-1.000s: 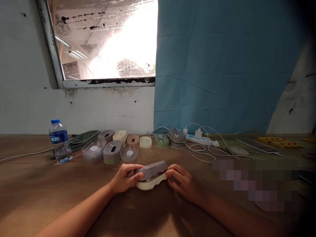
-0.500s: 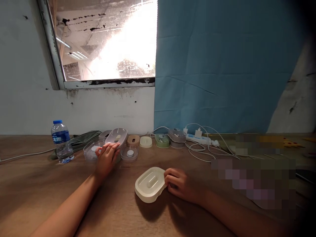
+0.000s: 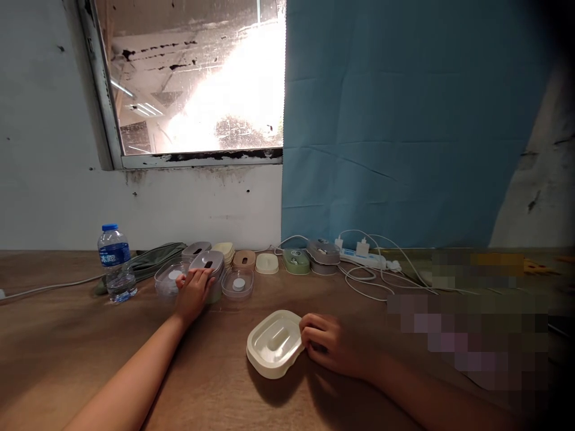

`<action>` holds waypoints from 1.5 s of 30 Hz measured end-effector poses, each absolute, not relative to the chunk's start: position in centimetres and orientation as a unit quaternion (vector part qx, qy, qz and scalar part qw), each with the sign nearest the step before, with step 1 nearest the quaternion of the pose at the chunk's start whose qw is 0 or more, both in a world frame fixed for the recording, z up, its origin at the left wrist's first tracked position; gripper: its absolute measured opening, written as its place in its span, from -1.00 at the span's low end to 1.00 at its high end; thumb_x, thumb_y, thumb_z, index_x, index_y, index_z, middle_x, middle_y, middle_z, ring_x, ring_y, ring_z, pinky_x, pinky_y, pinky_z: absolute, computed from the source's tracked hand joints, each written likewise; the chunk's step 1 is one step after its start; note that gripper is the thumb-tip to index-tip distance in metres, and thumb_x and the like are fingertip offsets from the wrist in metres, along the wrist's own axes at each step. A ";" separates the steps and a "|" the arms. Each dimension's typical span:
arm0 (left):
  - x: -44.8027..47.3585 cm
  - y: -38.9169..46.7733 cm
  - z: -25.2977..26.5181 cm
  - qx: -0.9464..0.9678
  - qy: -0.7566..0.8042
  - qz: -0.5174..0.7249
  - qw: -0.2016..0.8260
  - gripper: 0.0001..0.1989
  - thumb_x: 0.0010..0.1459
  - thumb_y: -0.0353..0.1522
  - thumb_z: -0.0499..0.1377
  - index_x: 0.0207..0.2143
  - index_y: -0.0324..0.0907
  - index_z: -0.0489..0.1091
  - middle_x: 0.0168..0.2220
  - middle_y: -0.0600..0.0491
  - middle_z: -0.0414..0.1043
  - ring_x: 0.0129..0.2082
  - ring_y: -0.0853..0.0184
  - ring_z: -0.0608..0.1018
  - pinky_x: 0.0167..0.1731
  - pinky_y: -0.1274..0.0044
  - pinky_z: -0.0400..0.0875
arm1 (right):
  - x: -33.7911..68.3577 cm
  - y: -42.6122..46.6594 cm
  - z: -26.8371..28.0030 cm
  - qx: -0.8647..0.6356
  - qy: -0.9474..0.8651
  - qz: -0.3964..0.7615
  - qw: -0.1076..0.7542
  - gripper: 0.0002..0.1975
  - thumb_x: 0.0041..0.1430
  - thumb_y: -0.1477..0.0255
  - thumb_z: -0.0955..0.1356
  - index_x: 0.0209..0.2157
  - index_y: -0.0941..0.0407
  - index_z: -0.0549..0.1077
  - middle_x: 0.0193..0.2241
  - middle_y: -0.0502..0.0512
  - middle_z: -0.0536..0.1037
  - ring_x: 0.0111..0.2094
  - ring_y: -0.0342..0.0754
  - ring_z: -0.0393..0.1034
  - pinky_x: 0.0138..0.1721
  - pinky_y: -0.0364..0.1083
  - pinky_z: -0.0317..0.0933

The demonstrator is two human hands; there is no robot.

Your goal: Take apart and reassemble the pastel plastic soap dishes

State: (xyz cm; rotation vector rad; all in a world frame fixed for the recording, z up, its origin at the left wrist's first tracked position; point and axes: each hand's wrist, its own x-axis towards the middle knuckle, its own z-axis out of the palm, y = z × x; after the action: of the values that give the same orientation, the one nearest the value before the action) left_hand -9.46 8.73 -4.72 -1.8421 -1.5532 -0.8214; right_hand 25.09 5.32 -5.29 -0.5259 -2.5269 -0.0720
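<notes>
My right hand (image 3: 326, 341) pinches the right edge of a cream oval lid (image 3: 276, 342) with a raised central ridge, tilted above the brown table. My left hand (image 3: 194, 294) lies with its fingers stretched over a lilac lid (image 3: 207, 260) with a dark slot, which sits level among the containers. A clear container (image 3: 168, 278) with a white disc stands left of these fingers, and a smaller clear container (image 3: 237, 284) stands right of them. Behind is a stack of cream pieces (image 3: 224, 252).
Along the wall are a brown lid (image 3: 244, 260), a cream lid (image 3: 267, 263), a green box (image 3: 296, 261) and grey boxes (image 3: 324, 256). A water bottle (image 3: 117, 263) stands left; a power strip (image 3: 363, 258) with white cables lies right. The far right is blurred out.
The lilac lid has gone from tilted up to level, with my left hand moving down slightly with it. The cream stack behind is now visible. My right hand still holds the cream lid.
</notes>
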 end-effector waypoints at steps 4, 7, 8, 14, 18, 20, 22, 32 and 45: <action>-9.7 9.1 -5.1 -0.694 -0.579 -0.308 0.298 -0.68 0.24 -0.31 -0.09 -0.05 -0.17 0.33 -0.13 -0.08 0.44 -0.07 0.16 0.37 -0.02 0.31 0.04 | 25.1 5.3 -5.3 -0.201 -0.941 -0.027 0.272 -0.86 0.02 0.61 0.22 -0.45 0.10 0.32 -0.34 0.06 0.40 -0.36 -0.11 0.30 -0.31 -0.14 0.20; -9.8 9.2 -5.2 -0.695 -0.580 -0.308 0.293 -0.68 0.25 -0.30 -0.10 -0.06 -0.18 0.32 -0.12 -0.09 0.44 -0.07 0.15 0.37 -0.03 0.30 0.04 | 25.1 5.4 -5.4 -0.200 -0.941 -0.020 0.272 -0.85 0.01 0.62 0.22 -0.44 0.09 0.32 -0.33 0.05 0.39 -0.35 -0.12 0.30 -0.29 -0.15 0.19; -9.8 9.2 -5.2 -0.695 -0.582 -0.308 0.290 -0.68 0.25 -0.30 -0.10 -0.06 -0.18 0.32 -0.12 -0.09 0.44 -0.06 0.15 0.37 -0.03 0.30 0.04 | 25.1 5.4 -5.4 -0.200 -0.941 -0.018 0.272 -0.85 0.01 0.63 0.22 -0.44 0.09 0.32 -0.33 0.04 0.39 -0.35 -0.12 0.29 -0.29 -0.15 0.19; -9.6 9.0 -4.9 -0.697 -0.586 -0.304 0.279 -0.70 0.24 -0.32 -0.08 -0.06 -0.17 0.32 -0.10 -0.07 0.44 -0.06 0.13 0.37 -0.04 0.27 0.03 | 25.2 5.3 -5.3 -0.205 -0.943 -0.008 0.262 -0.85 0.01 0.63 0.23 -0.43 0.10 0.32 -0.31 0.06 0.39 -0.34 -0.12 0.29 -0.28 -0.14 0.19; -9.6 9.0 -4.9 -0.697 -0.587 -0.299 0.282 -0.70 0.24 -0.32 -0.07 -0.06 -0.16 0.32 -0.10 -0.06 0.44 -0.06 0.14 0.37 -0.03 0.29 0.04 | 25.2 5.1 -5.0 -0.204 -0.944 -0.005 0.260 -0.85 0.02 0.63 0.23 -0.43 0.10 0.33 -0.31 0.07 0.39 -0.35 -0.12 0.29 -0.29 -0.14 0.20; -9.6 9.0 -4.9 -0.698 -0.587 -0.297 0.283 -0.70 0.24 -0.32 -0.07 -0.06 -0.15 0.32 -0.10 -0.05 0.44 -0.06 0.15 0.37 -0.03 0.30 0.05 | 25.2 5.0 -4.9 -0.205 -0.944 -0.007 0.258 -0.85 0.02 0.63 0.23 -0.43 0.10 0.33 -0.30 0.07 0.39 -0.35 -0.12 0.30 -0.29 -0.14 0.20; -9.7 9.0 -5.0 -0.704 -0.583 -0.290 0.283 -0.70 0.24 -0.31 -0.08 -0.05 -0.14 0.32 -0.09 -0.04 0.43 -0.06 0.15 0.36 -0.03 0.31 0.05 | 25.2 5.0 -4.9 -0.205 -0.944 -0.008 0.257 -0.85 0.02 0.63 0.23 -0.43 0.10 0.34 -0.30 0.07 0.40 -0.34 -0.12 0.30 -0.28 -0.14 0.20; -9.8 9.3 -5.4 -0.702 -0.592 -0.279 0.281 -0.71 0.25 -0.32 -0.08 -0.05 -0.14 0.31 -0.08 -0.03 0.42 -0.04 0.15 0.34 -0.04 0.27 0.06 | 25.2 5.3 -5.2 -0.202 -0.943 -0.004 0.263 -0.86 0.02 0.62 0.23 -0.43 0.12 0.34 -0.30 0.07 0.40 -0.34 -0.13 0.29 -0.28 -0.15 0.19; -10.0 9.2 -5.3 -0.718 -0.576 -0.307 0.242 -0.72 0.23 -0.29 -0.06 -0.09 -0.16 0.33 -0.11 -0.03 0.43 -0.09 0.11 0.33 -0.12 0.28 0.11 | 25.1 5.1 -5.0 -0.178 -0.939 -0.004 0.296 -0.84 -0.12 0.63 0.26 -0.44 0.12 0.32 -0.40 0.06 0.41 -0.37 -0.09 0.25 -0.31 -0.12 0.16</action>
State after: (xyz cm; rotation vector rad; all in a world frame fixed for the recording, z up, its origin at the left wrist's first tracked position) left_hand -9.99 9.21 -5.25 -1.9629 -1.5737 -0.8380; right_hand 25.09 5.09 -5.03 -0.4746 -2.4968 -0.0111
